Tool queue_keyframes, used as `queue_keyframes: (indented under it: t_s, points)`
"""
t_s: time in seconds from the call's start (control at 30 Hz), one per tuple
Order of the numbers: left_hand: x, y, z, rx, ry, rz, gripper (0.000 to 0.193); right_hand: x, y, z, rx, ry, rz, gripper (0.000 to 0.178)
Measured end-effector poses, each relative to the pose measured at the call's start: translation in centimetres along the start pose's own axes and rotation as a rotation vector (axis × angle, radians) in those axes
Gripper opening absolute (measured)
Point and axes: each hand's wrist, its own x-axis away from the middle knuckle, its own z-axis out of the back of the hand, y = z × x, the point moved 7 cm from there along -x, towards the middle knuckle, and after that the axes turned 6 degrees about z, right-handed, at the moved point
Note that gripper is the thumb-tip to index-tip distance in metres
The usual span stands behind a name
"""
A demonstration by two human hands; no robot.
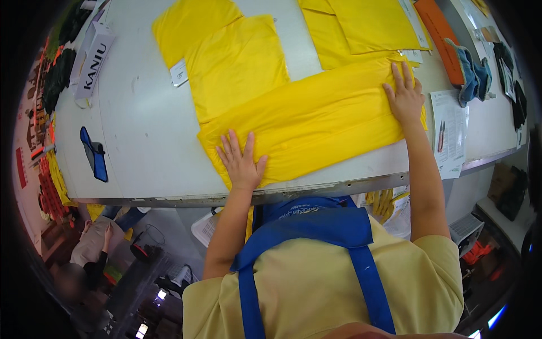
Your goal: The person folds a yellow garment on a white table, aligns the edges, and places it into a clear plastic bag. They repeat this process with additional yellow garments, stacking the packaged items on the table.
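Observation:
A long folded piece of yellow fabric (pixel 327 124) lies slanting along the near edge of the white table. My left hand (pixel 241 164) rests flat on its near left end, fingers spread. On its right end lies my right hand (pixel 404 96), also flat with the fingers apart. Beyond it, a folded yellow piece (pixel 234 62) partly overlaps another yellow piece (pixel 192 25), with a white tag (pixel 179 73) showing at their left side. More folded yellow pieces (pixel 370 25) are stacked at the far right.
The white table (pixel 152 141) holds a white box (pixel 93 62) and a blue-and-black item (pixel 94 153) at left. Printed sheets (pixel 450 133), an orange bar-shaped object (pixel 440 42) and a blue cloth (pixel 474 73) lie at right. Another person (pixel 93 248) is at lower left.

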Motion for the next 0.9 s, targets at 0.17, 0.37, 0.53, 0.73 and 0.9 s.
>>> queue_keyframes:
  t_s: [0.17, 0.37, 0.53, 0.73, 0.9]
  points:
    - [-0.7, -2.6, 0.2, 0.056, -0.074, 0.136, 0.062, 0.1, 0.3, -0.6, 0.016, 0.044, 0.01, 0.057]
    - [-0.8, -5.8, 2.4, 0.193, 0.113, 0.217, 0.053, 0.3, -0.2, -0.8, 0.043, 0.098, 0.036, 0.057]
    - [-7.1, -12.3, 3.7, 0.442, -0.058, 0.296, 0.024, 0.4, 0.0, -1.3, -0.022, 0.1, 0.047, 0.056]
    - [-8.8, -10.7, 5.3, 0.871, -0.285, 0.179, 0.02, 0.2, -0.4, -0.5, 0.0, 0.104, 0.05, 0.057]
    - [-10.7, -9.4, 6.5, 0.266, -0.382, -0.219, 0.021, 0.2, 0.0, -1.2, -0.019, 0.115, 0.057, 0.057]
